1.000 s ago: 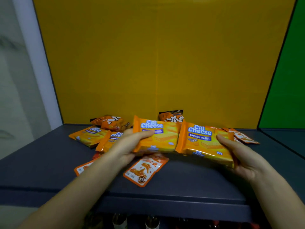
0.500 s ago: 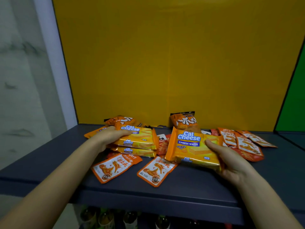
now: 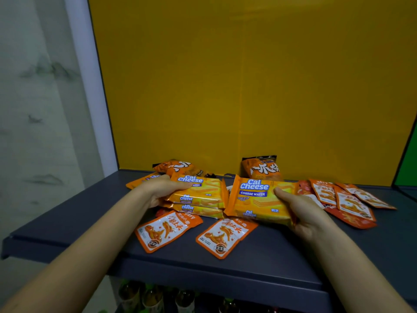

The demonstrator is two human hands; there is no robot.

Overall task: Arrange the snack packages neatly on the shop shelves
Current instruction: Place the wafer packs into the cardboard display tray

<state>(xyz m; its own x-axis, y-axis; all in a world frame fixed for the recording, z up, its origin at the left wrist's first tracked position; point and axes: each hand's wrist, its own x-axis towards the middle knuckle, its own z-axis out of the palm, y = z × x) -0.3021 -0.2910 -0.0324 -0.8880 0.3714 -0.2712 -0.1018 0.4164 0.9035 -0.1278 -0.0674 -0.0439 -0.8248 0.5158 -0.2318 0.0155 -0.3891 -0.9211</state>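
Gripping wafer packs (image 3: 259,199), both hands (image 3: 158,192) (image 3: 303,213), perhaps stacked

**Premises:** retail shop, display-shelving bay.

**Fixtures:**
- Dark blue-grey metal shelf (image 3: 67,222) with a turned-down front edge.
- Plain yellow back panel (image 3: 248,86) behind the shelf.
- Green back panel (image 3: 408,163) of the adjoining bay, at the right edge.
- White upright post (image 3: 85,86) at the left, beside a pale marbled wall (image 3: 33,109).

**Stock, same goods in multiples:**
- Yellow-orange foil packs of cheese wafer (image 3: 255,199), printed "Cal Cheese", several.
- Flat orange-and-white sachets with a fish picture (image 3: 165,231), several, lying loose on the shelf.
- Puffy orange snack bags with black trim (image 3: 261,169), two, at the back.

**Lower tier:** row of dark capped bottles (image 3: 153,297), only their upper parts in view.
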